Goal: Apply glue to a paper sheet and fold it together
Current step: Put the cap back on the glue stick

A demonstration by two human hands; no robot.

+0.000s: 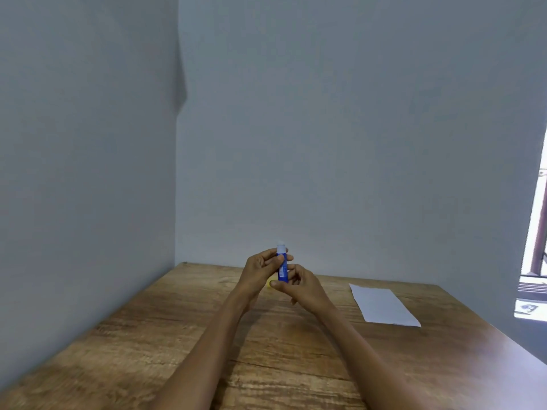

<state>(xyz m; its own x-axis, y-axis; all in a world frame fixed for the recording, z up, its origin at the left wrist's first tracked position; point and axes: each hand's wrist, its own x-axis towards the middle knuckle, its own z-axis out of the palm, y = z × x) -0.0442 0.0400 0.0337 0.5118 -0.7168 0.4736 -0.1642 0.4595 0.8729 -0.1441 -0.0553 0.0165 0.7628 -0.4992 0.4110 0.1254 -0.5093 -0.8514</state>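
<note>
Both hands are raised above the counter and both are closed on the glue stick [282, 266], which stands upright between them. The left hand [260, 270] grips the upper part of the blue tube with its fingers wrapped around it, and the right hand [299, 287] pinches the lower end, as if to twist the base. The top of the stick looks pale and uncovered, so I judge that the cap is already off. A small yellow thing [270, 284], partly hidden behind the hands, lies on the counter [177, 335] and may be this cap, but I cannot tell for sure. The paper [383, 304] lies flat on the counter to the right, well apart from the hands, and it shows no fold. Whether any glue is on it I cannot see. As I judge it, the task is only at its beginning: the stick is being prepared, while spreading the glue on the sheet and folding it together are still left.
</note>
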